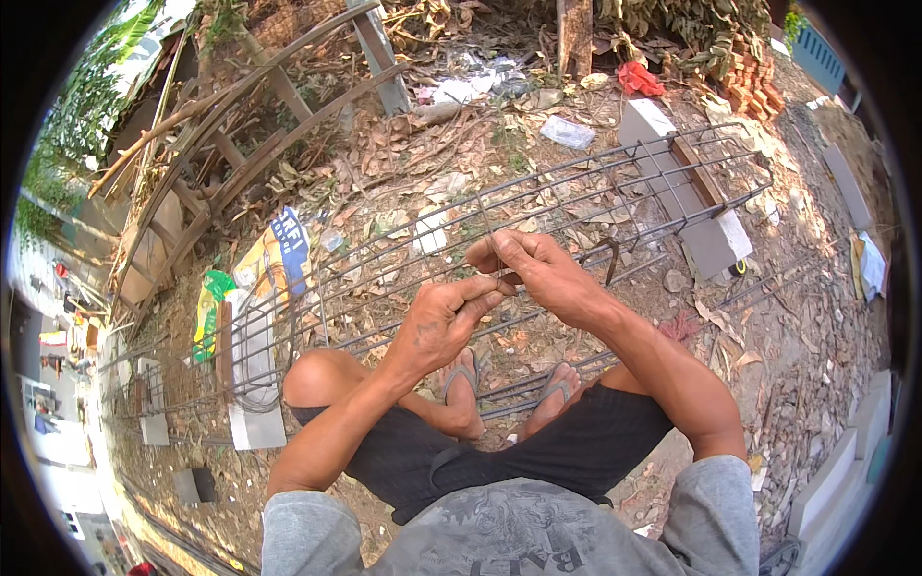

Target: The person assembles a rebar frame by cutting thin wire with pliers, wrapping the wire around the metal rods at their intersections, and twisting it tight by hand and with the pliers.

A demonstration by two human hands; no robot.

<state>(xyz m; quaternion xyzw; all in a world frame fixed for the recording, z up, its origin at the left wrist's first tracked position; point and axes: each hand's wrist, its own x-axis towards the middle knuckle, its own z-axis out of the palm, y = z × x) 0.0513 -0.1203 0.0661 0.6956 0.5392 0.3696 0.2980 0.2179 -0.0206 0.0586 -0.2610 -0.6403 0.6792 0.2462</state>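
Frame centre: left hand (444, 322) and right hand (533, 269) fingers pinched on thin tie wire (488, 235) above rebar cage (538, 206). Risk: wire slips or snaps if overtwisted; sharp end may prick fingertips.

We see a long cage of dull, dark steel rods (538, 206), matt and slightly rusty, and the thin wire (483, 226) pinched between our left hand (444, 322) and right hand (538, 269) looks like the same bare metal. The cage rests on pale, rough concrete blocks (706, 230) over dry leaves and dusty earth (797, 336). Nearby we note weathered grey wood in a frame (279, 115), rough red bricks (744, 72) and a glossy plastic sack (274, 254).
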